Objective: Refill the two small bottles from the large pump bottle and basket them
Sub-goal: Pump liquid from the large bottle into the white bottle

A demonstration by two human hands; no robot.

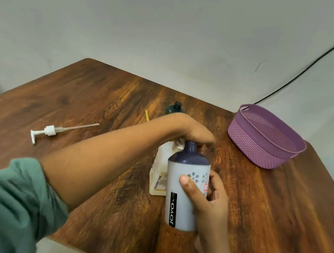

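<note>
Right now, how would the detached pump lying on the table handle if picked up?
Probably light: the pump is small white plastic. Its long thin tube would likely flex and wobble. Lying on its side, it might roll a little if nudged, though the bent spout should stop it.

Large bottle (159, 175) top: hidden from me under left hand (195, 134).
Teal bottle (175, 107): I see only its neck.

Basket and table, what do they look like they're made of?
Basket: probably moulded plastic, matt purple; the weave pattern is uniform and the rim smooth. Table: wood or wood-look laminate, slightly glossy; dark streaky grain, cannot tell which.
</note>
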